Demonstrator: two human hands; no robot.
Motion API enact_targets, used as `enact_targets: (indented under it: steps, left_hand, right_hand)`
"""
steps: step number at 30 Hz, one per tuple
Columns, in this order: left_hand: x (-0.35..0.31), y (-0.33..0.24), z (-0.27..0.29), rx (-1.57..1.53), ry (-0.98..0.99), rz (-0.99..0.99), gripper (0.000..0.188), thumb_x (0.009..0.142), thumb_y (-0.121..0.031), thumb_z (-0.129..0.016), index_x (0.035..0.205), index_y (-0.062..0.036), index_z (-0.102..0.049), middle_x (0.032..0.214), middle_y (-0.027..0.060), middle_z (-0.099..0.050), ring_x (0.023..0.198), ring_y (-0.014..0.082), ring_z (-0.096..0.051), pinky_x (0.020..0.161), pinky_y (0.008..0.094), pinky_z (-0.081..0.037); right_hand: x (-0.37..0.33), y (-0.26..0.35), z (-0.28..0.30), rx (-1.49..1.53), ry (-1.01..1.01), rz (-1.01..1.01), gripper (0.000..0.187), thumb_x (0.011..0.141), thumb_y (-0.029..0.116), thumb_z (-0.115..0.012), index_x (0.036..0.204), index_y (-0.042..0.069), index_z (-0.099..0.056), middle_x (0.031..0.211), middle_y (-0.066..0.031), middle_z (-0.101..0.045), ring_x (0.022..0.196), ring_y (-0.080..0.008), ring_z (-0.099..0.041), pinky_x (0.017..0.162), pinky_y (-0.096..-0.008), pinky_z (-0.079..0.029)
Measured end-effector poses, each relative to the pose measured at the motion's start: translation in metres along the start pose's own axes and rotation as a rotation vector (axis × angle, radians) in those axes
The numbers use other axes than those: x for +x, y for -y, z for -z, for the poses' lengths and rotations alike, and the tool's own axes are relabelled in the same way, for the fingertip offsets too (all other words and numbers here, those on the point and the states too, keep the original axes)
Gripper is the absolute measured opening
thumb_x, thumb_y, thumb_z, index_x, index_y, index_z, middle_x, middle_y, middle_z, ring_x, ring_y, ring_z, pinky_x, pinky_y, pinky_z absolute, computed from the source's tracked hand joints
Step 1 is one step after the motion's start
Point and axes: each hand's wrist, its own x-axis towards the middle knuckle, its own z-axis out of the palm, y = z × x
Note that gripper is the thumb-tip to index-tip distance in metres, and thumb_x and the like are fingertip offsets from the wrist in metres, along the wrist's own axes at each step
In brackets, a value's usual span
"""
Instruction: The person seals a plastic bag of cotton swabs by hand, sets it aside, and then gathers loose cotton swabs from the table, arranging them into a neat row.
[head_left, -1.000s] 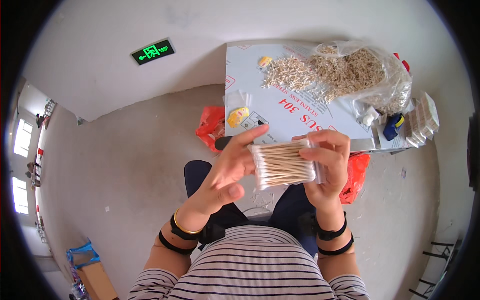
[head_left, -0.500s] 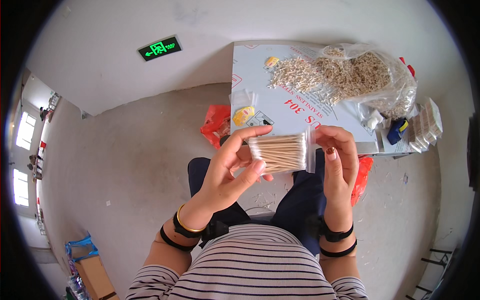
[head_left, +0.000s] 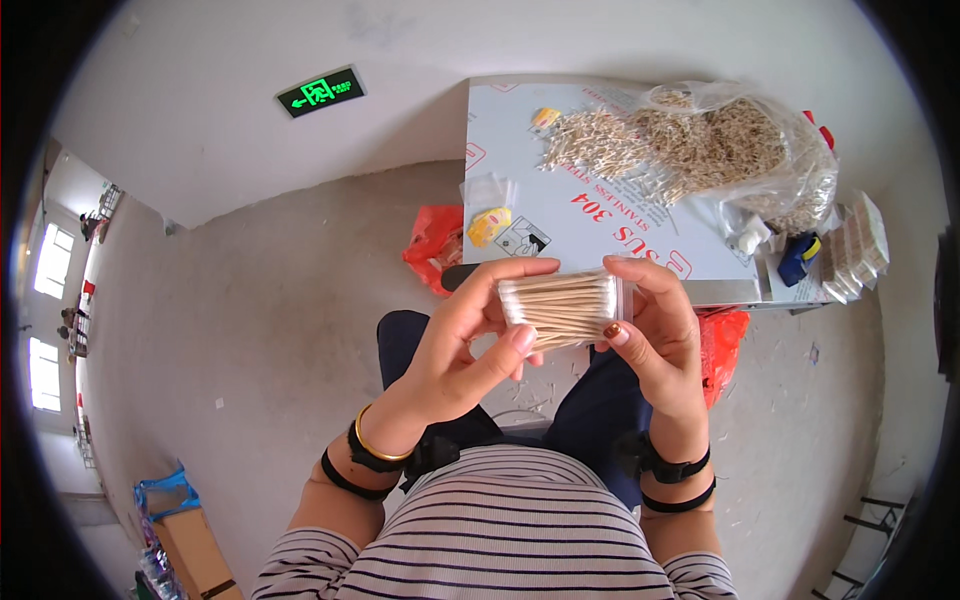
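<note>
Plastic and see-through, the bag of cotton swabs (head_left: 562, 308) is pinched at its two ends by the left grip (head_left: 455, 350) and right grip (head_left: 668, 345), before the worktop (head_left: 500, 150), where uneven squeezing might split it.

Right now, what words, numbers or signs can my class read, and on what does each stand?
I copy no printed wording.
Wall sign: green running figure, left-pointing arrow; lettering small.
Table: large red lettering reads clearly; finer print too small.
Yellow cards: any print too small.
Swab bag: none visible.
</note>
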Motion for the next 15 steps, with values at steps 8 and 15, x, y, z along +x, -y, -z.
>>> enact_targets:
  steps: [8, 15]
  left_hand:
    - [0.000, 0.006, 0.002, 0.143, 0.110, -0.108, 0.058, 0.096, -0.009, -0.060, 0.149, 0.0004, -0.036, 0.126, 0.0090, -0.059, 0.099, 0.0100, -0.060, 0.086, 0.0266, -0.050]
    - [0.004, 0.020, -0.003, -0.054, -0.053, -0.151, 0.057, 0.105, -0.044, -0.052, 0.141, -0.0007, -0.043, 0.107, 0.0063, -0.064, 0.082, 0.0062, -0.059, 0.068, 0.0229, -0.047]
  right_hand:
    - [0.000, -0.004, 0.004, 0.095, 0.014, -0.042, 0.044, 0.097, 0.006, -0.067, 0.138, -0.001, -0.052, 0.119, -0.0064, -0.062, 0.096, -0.0105, -0.062, 0.072, -0.0235, -0.053]
    - [0.000, -0.001, -0.004, -0.013, -0.017, 0.049, 0.046, 0.095, 0.002, -0.067, 0.137, -0.001, -0.051, 0.129, -0.0093, -0.053, 0.106, -0.0137, -0.060, 0.080, -0.0262, -0.053]
